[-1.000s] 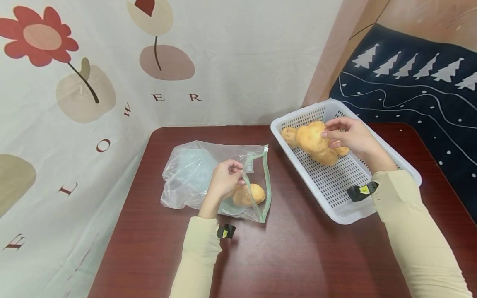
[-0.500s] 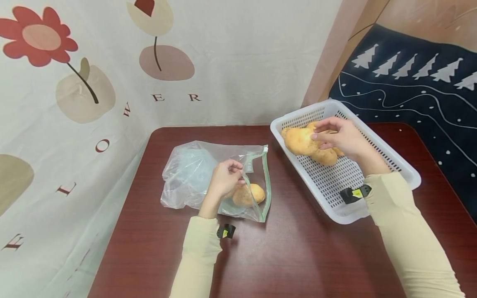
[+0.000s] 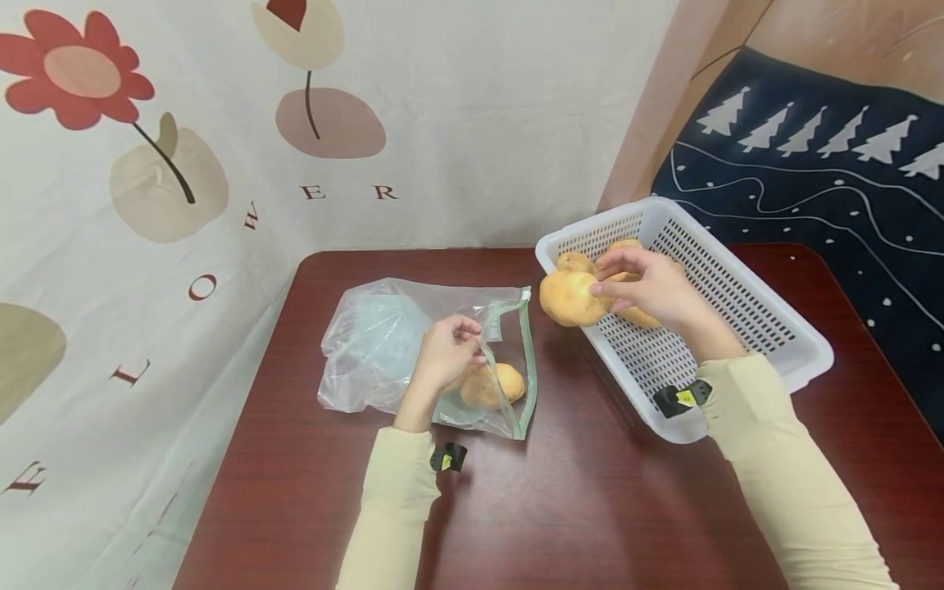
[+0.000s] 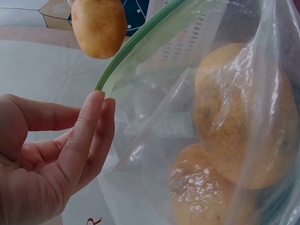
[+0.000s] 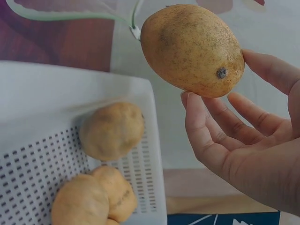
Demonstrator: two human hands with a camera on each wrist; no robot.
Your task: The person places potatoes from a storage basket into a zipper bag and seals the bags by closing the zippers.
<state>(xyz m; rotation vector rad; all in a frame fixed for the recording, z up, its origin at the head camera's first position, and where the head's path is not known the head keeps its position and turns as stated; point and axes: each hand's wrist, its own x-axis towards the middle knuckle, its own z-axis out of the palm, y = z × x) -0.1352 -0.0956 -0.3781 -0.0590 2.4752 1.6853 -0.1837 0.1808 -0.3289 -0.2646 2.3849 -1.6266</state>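
Observation:
My right hand [image 3: 649,291] pinches a potato [image 3: 571,298] between thumb and fingertips, above the left rim of the white basket [image 3: 640,410]. In the right wrist view the held potato [image 5: 190,51] shows a dark spot at one end. My left hand [image 3: 448,354] pinches the green-edged lip of a clear zip bag [image 3: 376,336], keeping its mouth parted. Through the film in the left wrist view, one potato [image 4: 243,117] lies against another potato [image 4: 201,187]. Other potatoes [image 5: 112,131] sit in the basket, partly hidden by my right hand in the head view.
Bag and basket stand on a dark red wooden table [image 3: 516,508], with a strip of tabletop between them. A printed white curtain [image 3: 472,123] hangs behind, and a navy cloth with white trees [image 3: 811,180] hangs at the right.
My right hand has carried the potato left, from over the middle of the basket to its left rim. The left hand and the bag stay where they were.

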